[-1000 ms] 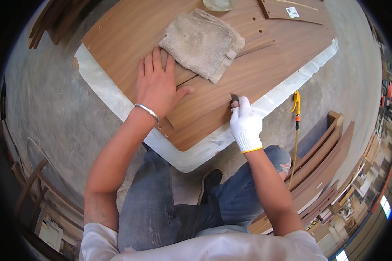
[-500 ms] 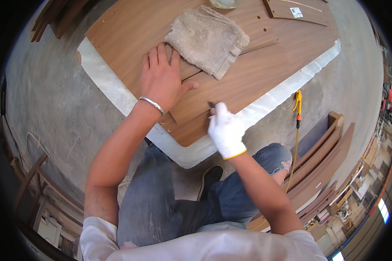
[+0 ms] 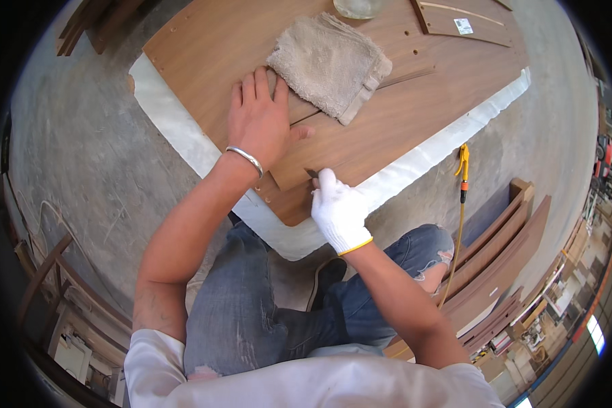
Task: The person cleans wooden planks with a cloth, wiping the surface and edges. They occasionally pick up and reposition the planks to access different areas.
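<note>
My bare left hand (image 3: 260, 126) lies flat on a brown wooden board (image 3: 296, 166), fingers stretched out and thumb apart, close to a folded beige towel (image 3: 330, 64). The board lies on a larger brown wood-grain panel (image 3: 381, 143). A dark slit runs from beside my left thumb to under the towel. In a white glove, my right hand (image 3: 340, 207) is closed around a small dark blade-like tool (image 3: 311, 173). Only the tool's tip shows, close to the near edge of the board; the glove hides the rest.
White sheeting (image 3: 449, 132) sticks out from under the panel. A clear glass container (image 3: 358, 7) and a labelled wooden piece (image 3: 459, 24) are on its far part. To the right, a yellow air blow gun (image 3: 463, 163) with a hose is beside stacked brown boards (image 3: 489, 262).
My right hand has moved left and slightly nearer to me with the tool. My left hand stays flat on the board; the whole view has shifted slightly.
</note>
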`<state>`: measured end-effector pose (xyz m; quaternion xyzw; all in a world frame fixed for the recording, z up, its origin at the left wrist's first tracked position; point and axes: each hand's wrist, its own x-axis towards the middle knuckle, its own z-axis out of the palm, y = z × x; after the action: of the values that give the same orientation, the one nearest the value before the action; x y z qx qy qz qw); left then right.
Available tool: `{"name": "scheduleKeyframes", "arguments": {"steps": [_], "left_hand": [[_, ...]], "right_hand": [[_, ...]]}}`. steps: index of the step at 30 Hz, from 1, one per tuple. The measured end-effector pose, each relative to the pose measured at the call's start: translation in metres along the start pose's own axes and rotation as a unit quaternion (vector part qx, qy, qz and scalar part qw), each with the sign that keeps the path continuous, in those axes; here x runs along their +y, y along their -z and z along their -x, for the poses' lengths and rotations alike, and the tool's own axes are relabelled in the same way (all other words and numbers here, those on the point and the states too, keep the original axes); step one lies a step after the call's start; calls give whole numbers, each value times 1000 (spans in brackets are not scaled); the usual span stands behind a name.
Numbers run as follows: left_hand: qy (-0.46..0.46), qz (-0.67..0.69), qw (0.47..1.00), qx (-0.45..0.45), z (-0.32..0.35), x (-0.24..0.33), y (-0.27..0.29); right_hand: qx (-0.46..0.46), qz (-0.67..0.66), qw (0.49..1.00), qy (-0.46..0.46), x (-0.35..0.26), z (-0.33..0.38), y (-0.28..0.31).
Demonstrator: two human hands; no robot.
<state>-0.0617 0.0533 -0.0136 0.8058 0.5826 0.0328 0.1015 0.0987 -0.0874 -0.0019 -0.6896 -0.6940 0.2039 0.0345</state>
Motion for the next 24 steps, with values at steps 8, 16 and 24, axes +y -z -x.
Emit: {"name": "scheduleKeyframes", "arguments": {"steps": [8, 16, 24], "left_hand": [[1, 10, 1000, -14, -1, 1, 2], [1, 19, 1000, -5, 0, -2, 3], [-3, 12, 1000, 2, 1, 0, 0]], "right_hand": [[5, -6, 1000, 11, -5, 6, -10], [30, -5, 999, -29, 19, -2, 2], [-62, 15, 998, -10, -33, 12, -14]]}}
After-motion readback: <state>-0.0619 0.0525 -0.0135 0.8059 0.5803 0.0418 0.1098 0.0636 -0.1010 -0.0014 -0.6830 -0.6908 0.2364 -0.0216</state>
